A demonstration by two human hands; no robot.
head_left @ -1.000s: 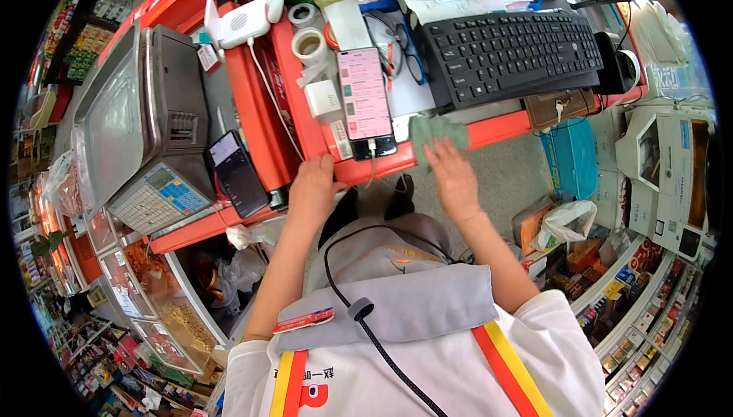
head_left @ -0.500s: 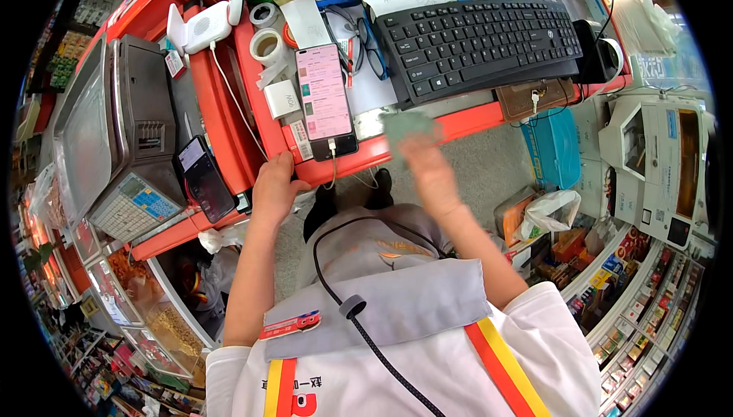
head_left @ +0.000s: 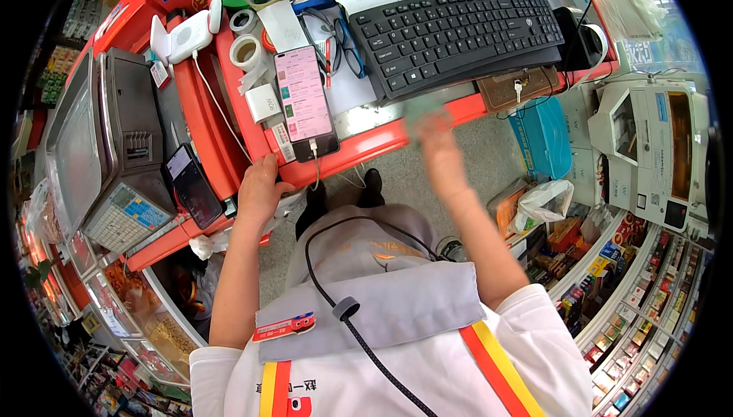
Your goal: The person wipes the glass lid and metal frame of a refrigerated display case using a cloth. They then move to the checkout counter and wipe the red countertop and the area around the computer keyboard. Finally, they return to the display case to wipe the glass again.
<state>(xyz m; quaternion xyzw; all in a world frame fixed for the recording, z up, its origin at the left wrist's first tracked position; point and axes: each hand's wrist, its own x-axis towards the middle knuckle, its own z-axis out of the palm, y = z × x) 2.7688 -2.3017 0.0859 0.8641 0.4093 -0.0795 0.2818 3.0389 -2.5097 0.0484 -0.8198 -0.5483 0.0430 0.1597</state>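
A blurred greenish cloth (head_left: 424, 114) lies under the fingers of my right hand (head_left: 444, 159), against the front edge of the red counter (head_left: 374, 142), below the keyboard (head_left: 458, 39). My left hand (head_left: 259, 189) grips the counter edge at the corner left of a charging phone (head_left: 305, 100), its thumb apart from the curled fingers. The phone's screen is lit, and a white cable runs from its lower end. Beside it sits a white charger block (head_left: 263, 102). A second, dark phone (head_left: 194, 186) leans near the weighing scale (head_left: 126, 218).
Tape rolls (head_left: 246, 52), glasses (head_left: 350, 49) and papers crowd the counter behind the phone. A brown wallet-like case (head_left: 519, 88) lies right of the keyboard. Below right stand a teal bin (head_left: 546, 138), a white plastic bag (head_left: 544, 202) and shelves of packets (head_left: 641, 318). A black cord crosses my apron.
My right hand has slid to the right along the counter edge with the cloth. My left hand keeps its place on the corner. The whole view has shifted slightly.
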